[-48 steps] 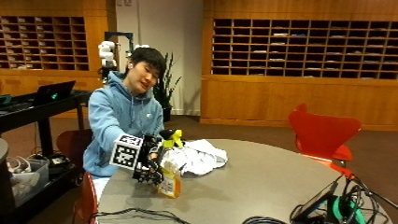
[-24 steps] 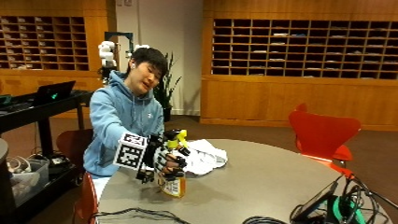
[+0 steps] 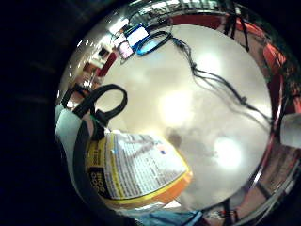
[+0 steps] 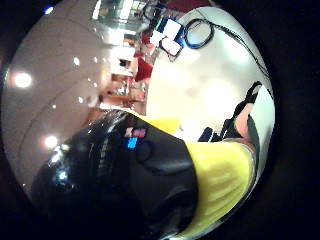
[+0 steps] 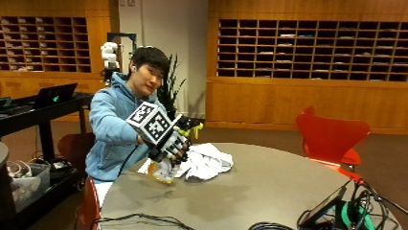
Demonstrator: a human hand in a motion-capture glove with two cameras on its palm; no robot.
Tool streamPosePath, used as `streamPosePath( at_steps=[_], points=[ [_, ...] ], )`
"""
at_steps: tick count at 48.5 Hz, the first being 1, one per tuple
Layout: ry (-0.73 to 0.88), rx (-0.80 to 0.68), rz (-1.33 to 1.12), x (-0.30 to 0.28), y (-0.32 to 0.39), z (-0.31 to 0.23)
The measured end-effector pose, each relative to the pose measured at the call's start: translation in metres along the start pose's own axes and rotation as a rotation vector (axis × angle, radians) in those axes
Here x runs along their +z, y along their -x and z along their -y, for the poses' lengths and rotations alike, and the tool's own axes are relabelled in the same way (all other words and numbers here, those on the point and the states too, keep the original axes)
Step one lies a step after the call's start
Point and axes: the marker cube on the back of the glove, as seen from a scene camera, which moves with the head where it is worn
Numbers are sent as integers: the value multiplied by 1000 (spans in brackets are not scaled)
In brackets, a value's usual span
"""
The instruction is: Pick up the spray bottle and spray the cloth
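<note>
Closest to the palm, the spray bottle [image 3: 136, 172] fills the little-finger-side view with its yellow and orange label, and the thumb-side view shows its black and yellow spray head right against the hand. From outside, the gloved right hand [image 5: 167, 143] has its fingers curled round the upper part of the bottle, which hangs lifted off the round table [image 5: 267, 187], its base clear of the tabletop. The bottle's long axis is tilted rather than upright, with the yellow nozzle [image 5: 193, 126] at the top, pointing away from the person's body toward the middle of the table.

Just beyond the hand lies the white cloth [image 5: 204, 160], crumpled on the table beside and slightly below the bottle, on the side the nozzle faces. That is the relation the spraying turns on: the nozzle sits above the cloth and aims over it, so the bottle probably needs tipping downward before the trigger is squeezed, or the mist may pass above the fabric. The bare hand cannot be made out, so the gloved hand alone carries the job.

Farther off stands a red chair [image 5: 331, 139], and cables [image 5: 319, 215] trail at the table's near edge
</note>
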Motion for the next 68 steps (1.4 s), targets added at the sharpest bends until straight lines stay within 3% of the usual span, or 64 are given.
streamPosePath(
  at_steps=[10, 20, 35, 68],
  points=[
    [245, -92, -307, -21, 44, -21],
    [372, -111, -662, -27, 87, -40],
    [524, -95, -862, 15, 85, -61],
    [502, -109, -952, 17, 100, -67]
  ],
)
